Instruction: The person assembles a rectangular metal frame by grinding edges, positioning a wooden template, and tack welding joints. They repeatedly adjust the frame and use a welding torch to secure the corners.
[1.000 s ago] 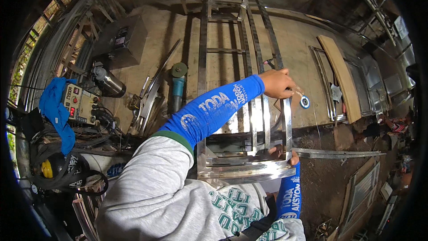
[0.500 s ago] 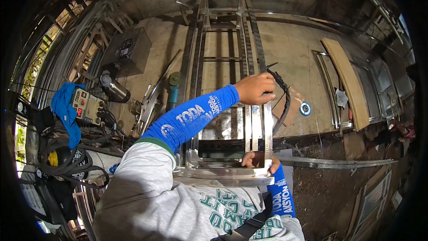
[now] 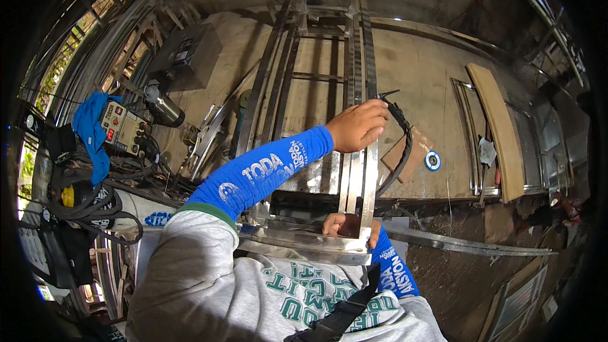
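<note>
A long, shiny metal frame (image 3: 368, 197), built of square tubes with crosspieces, runs from my body out over the table. My left arm reaches across it, and my left hand (image 3: 358, 126) is curled over the right-hand rails about midway along. Lower down, my right hand (image 3: 345, 225) grips the near right corner, its fingers inside the frame and its thumb side outside. A black torch with a thick cable (image 3: 405, 128) lies just right of my left hand, its tip near the rail; my fingers look apart from it.
Plywood table (image 3: 418, 57) under the frame. To the right lie a round blue-and-white disc (image 3: 432, 160), brown cardboard (image 3: 405, 155) and a wooden plank (image 3: 497, 133). At left stand a control box (image 3: 121, 128), a steel tumbler (image 3: 166, 107), a metal box (image 3: 190, 57) and coiled cables (image 3: 95, 206).
The frame has tilted, its near end shifting left with both hands on it. Its left rails now cover most of the angle grinder. The view has turned slightly.
</note>
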{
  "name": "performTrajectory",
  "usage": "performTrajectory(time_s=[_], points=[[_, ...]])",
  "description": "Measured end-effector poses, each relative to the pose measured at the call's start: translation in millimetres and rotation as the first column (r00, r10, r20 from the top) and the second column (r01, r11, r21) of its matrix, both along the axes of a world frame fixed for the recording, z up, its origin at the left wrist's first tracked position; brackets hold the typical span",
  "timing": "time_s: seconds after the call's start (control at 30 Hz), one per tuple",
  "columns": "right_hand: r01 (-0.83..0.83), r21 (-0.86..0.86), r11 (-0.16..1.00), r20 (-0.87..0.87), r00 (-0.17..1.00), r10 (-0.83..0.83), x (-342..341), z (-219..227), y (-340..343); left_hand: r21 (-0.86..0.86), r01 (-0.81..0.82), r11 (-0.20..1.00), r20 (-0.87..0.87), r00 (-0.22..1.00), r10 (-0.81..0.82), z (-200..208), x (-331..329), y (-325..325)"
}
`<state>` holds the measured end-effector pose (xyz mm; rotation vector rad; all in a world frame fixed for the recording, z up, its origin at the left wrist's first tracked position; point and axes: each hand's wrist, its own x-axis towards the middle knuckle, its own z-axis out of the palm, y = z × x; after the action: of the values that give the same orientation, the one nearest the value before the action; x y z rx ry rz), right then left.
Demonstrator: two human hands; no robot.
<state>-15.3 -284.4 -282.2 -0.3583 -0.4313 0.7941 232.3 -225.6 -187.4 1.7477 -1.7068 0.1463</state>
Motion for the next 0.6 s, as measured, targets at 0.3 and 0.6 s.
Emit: performTrajectory(time_s=[0.3, 0.6], points=[[-0.032, -0.078, 0.996, 0.078, 0.996, 0.038, 8, -9, 1, 0.016, 0.033, 0.999, 0.035, 0.999, -0.034, 10, 8, 7], [-0.009, -0.057, 0.998, -0.017, 1.000, 0.008, 4, -14, 3, -0.017, 0.055, 0.998, 0.093, 0.994, -0.053, 8, 12, 4]])
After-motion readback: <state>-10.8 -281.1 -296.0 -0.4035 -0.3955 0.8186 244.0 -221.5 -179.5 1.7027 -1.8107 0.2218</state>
